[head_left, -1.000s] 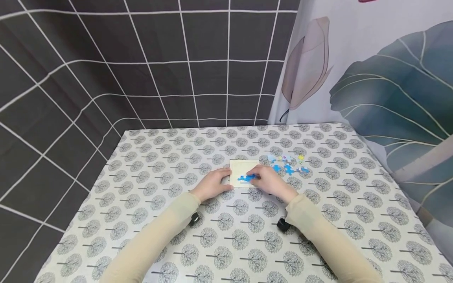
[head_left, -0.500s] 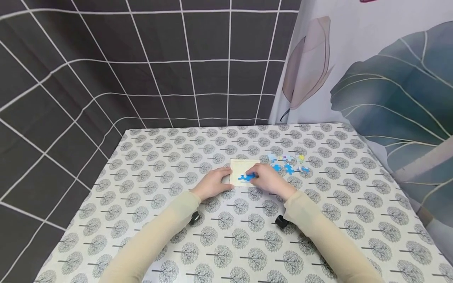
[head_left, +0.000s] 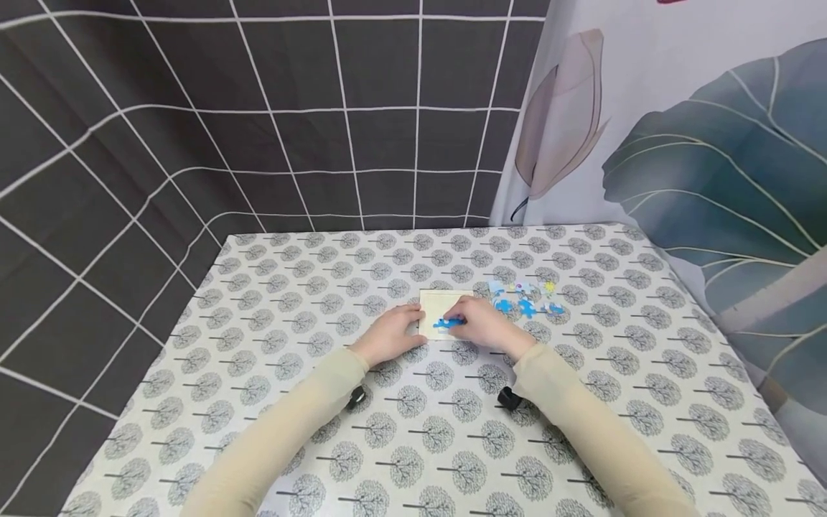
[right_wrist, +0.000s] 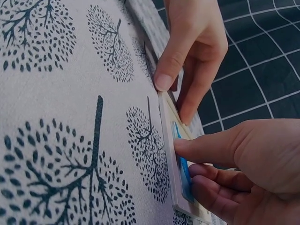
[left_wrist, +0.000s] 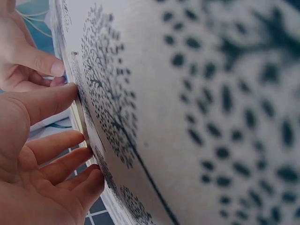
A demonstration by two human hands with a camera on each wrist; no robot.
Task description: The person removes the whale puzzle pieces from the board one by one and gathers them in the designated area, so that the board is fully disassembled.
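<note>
A shallow cream puzzle tray [head_left: 434, 301] lies flat on the table. My left hand [head_left: 389, 335] steadies its left side, thumb at the near corner and fingertips along the edge; the left wrist view shows those fingers [left_wrist: 61, 159] loosely bent. Low in the tray are joined blue puzzle pieces [head_left: 444, 324], seen edge-on as a thin blue strip [right_wrist: 183, 174] in the right wrist view. My right hand [head_left: 481, 323] pinches a blue piece there between thumb and fingertips, close over the tray floor. The fingers hide much of that piece and the tray's right side.
Loose jigsaw pieces lie right of the tray, including a blue piece [head_left: 527, 309] and one with a yellow shape [head_left: 549, 286]. The tree-print tablecloth [head_left: 362, 266] covers the table. A dark grid curtain [head_left: 381, 143] hangs behind, a floral curtain [head_left: 678, 143] at right.
My right wrist has shifted slightly left and away from me, with its fingertips still at the blue pieces. The left hand and the tray stay in place.
</note>
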